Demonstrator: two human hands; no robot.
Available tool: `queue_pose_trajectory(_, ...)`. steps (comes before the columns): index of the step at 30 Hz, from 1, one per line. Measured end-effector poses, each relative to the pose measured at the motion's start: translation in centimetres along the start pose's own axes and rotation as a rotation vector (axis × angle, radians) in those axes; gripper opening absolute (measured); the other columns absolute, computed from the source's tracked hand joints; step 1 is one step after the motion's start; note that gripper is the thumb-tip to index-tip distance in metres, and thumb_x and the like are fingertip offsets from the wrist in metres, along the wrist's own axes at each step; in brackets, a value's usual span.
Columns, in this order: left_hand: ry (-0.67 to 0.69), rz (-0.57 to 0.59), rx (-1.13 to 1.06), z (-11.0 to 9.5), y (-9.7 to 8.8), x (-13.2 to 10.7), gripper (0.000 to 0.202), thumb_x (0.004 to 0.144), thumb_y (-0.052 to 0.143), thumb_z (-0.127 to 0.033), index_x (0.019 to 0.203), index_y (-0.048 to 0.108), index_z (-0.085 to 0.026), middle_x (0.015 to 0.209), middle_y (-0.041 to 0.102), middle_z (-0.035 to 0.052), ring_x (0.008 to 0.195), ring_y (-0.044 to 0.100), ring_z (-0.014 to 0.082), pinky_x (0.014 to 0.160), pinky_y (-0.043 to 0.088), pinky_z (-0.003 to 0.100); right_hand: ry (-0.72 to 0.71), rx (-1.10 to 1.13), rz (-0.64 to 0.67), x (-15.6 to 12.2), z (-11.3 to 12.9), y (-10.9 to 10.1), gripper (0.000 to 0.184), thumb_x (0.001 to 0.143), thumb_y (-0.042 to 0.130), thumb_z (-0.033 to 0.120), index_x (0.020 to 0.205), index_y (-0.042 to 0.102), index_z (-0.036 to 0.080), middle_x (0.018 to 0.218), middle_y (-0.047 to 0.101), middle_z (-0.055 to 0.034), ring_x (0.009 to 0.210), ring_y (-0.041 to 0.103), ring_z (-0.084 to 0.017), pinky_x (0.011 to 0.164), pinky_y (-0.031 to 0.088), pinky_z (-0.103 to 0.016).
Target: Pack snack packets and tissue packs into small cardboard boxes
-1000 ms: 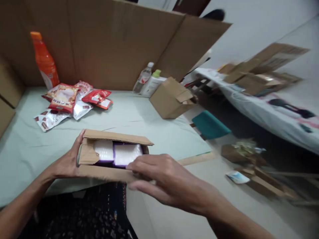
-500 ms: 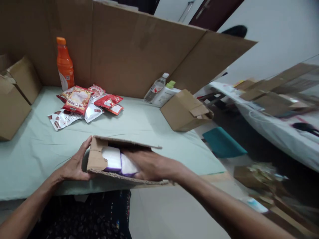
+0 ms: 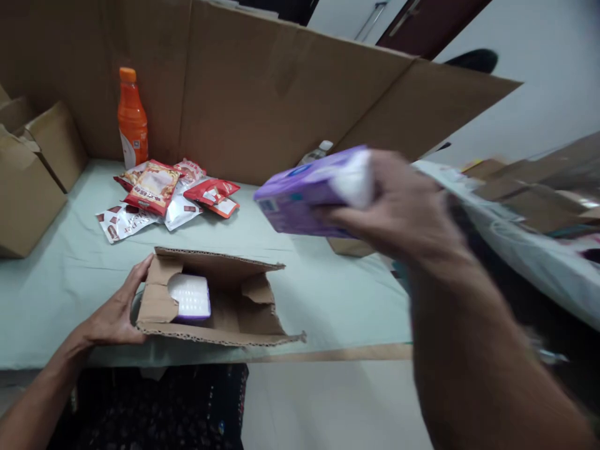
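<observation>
My right hand (image 3: 398, 206) grips a purple and white tissue pack (image 3: 304, 194), held up above the right half of the table. An open cardboard box (image 3: 225, 334) stands near the table's front edge. Wrapped round its left end, with fingers behind and thumb in front, is my left hand (image 3: 115, 309). Inside the box, at its left end, sits another white and purple tissue pack (image 3: 191, 297); bare cardboard shows to its right.
At the back left are an orange bottle (image 3: 132, 122) and a pile of snack packets (image 3: 154, 187). A cardboard box (image 3: 28, 187) stands far left. Behind the lifted pack, a clear bottle (image 3: 321, 150) and another carton (image 3: 349, 246) are partly hidden. A cardboard panel (image 3: 244, 94) walls the back.
My right hand has come up out of the box with one tissue pack, moving up and right. My left hand still holds the box. The view has shifted slightly.
</observation>
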State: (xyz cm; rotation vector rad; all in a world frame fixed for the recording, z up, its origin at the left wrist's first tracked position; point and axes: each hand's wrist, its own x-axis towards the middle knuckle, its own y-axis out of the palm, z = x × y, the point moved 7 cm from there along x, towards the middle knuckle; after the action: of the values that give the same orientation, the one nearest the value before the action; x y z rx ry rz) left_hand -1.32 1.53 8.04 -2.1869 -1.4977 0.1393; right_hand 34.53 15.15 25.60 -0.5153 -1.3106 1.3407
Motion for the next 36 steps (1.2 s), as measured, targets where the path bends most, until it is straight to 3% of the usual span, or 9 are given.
queue_pose_trajectory(6, -0.034, -0.03, 0.008, 0.7, 0.5, -0.8, 0.119, 0.077, 0.08, -0.042, 0.168, 0.005, -0.031, 0.175, 0.014, 0.0101, 0.159, 0.017, 0.0448, 0.13, 0.014, 0.063, 0.032, -0.136, 0.439, 3.7, 1.6, 15.5, 0.054, 0.067, 0.082, 0.025, 0.118, 0.068, 0.017, 0.105, 0.077, -0.0118, 0.094, 0.07, -0.031, 0.081, 0.055, -0.039)
queue_pose_trajectory(8, -0.041, -0.021, 0.0, 1.2, 0.8, -0.8, 0.119, 0.077, 0.08, -0.042, 0.168, 0.004, -0.029, 0.175, 0.014, 0.0118, 0.159, 0.018, 0.0449, 0.129, 0.016, 0.063, -0.004, -0.124, 0.336, 3.3, 2.0, 14.8, 0.062, 0.07, 0.083, 0.033, 0.127, 0.067, 0.017, 0.123, 0.074, -0.017, 0.112, 0.067, -0.038, 0.092, 0.054, -0.047)
queue_pose_trajectory(11, -0.037, -0.011, -0.029, 1.6, 0.9, -0.9, 0.122, 0.076, 0.081, -0.041, 0.168, 0.002, -0.032, 0.175, 0.013, 0.0117, 0.158, 0.019, 0.0457, 0.129, 0.017, 0.064, -0.138, 0.086, 0.083, 0.8, 4.3, 8.2, 0.048, 0.088, 0.071, 0.044, 0.13, 0.068, 0.02, 0.128, 0.073, -0.0145, 0.117, 0.067, -0.035, 0.098, 0.053, -0.05)
queue_pose_trajectory(14, -0.02, -0.004, -0.034, 1.6, 0.9, -0.8, 0.119, 0.079, 0.08, -0.04, 0.168, 0.001, -0.035, 0.176, 0.013, 0.0099, 0.158, 0.023, 0.0448, 0.128, 0.022, 0.064, -0.345, 0.368, 0.332, -3.2, 10.1, 4.9, 0.025, 0.1, 0.059, 0.039, 0.112, 0.076, 0.024, 0.099, 0.08, -0.005, 0.088, 0.074, -0.022, 0.082, 0.059, -0.035)
queue_pose_trajectory(20, -0.018, -0.011, -0.057, 1.5, 1.0, -0.6, 0.121, 0.075, 0.082, -0.036, 0.168, 0.005, -0.031, 0.174, 0.017, 0.0133, 0.157, 0.026, 0.0444, 0.127, 0.026, 0.062, -0.467, 0.18, 0.839, -7.9, 17.6, 13.2, 0.076, 0.086, 0.076, 0.03, 0.154, 0.047, 0.012, 0.145, 0.062, -0.021, 0.129, 0.063, -0.033, 0.106, 0.053, -0.047)
queue_pose_trajectory(23, -0.025, -0.025, -0.068, 1.7, 1.2, -0.9, 0.12, 0.076, 0.081, -0.037, 0.168, 0.005, -0.03, 0.174, 0.017, 0.0133, 0.158, 0.025, 0.0432, 0.128, 0.024, 0.062, -0.461, 0.184, 0.911, -8.0, 17.7, 15.4, 0.077, 0.085, 0.073, 0.028, 0.154, 0.045, 0.01, 0.143, 0.063, -0.0223, 0.125, 0.064, -0.034, 0.104, 0.054, -0.049)
queue_pose_trajectory(25, -0.025, -0.046, -0.084, 1.8, 1.3, -0.9, 0.12, 0.075, 0.082, -0.038, 0.168, 0.007, -0.031, 0.173, 0.02, 0.0138, 0.157, 0.026, 0.0433, 0.128, 0.024, 0.063, -0.489, 0.224, 0.825, -7.7, 17.1, 13.4, 0.069, 0.085, 0.068, 0.025, 0.15, 0.051, 0.011, 0.14, 0.066, -0.0207, 0.123, 0.065, -0.034, 0.103, 0.054, -0.051)
queue_pose_trajectory(32, 0.019, -0.045, -0.098, 1.2, 1.2, 0.0, 0.124, 0.074, 0.085, -0.04, 0.168, 0.005, -0.03, 0.172, 0.023, 0.0142, 0.155, 0.028, 0.0451, 0.128, 0.023, 0.064, -0.293, 0.559, -0.028, -0.5, 9.8, 1.1, 0.058, 0.088, 0.07, 0.036, 0.144, 0.054, 0.037, 0.135, 0.068, -0.0039, 0.118, 0.067, -0.032, 0.094, 0.059, -0.048)
queue_pose_trajectory(36, 0.0, -0.042, -0.059, 1.4, 1.5, -0.4, 0.124, 0.072, 0.085, -0.039, 0.168, 0.007, -0.027, 0.172, 0.02, 0.0164, 0.156, 0.024, 0.0461, 0.128, 0.021, 0.065, -0.234, 0.341, 0.102, 5.0, 7.8, 8.1, 0.067, 0.079, 0.071, 0.033, 0.142, 0.053, 0.022, 0.131, 0.068, -0.0108, 0.111, 0.068, -0.032, 0.093, 0.057, -0.047)
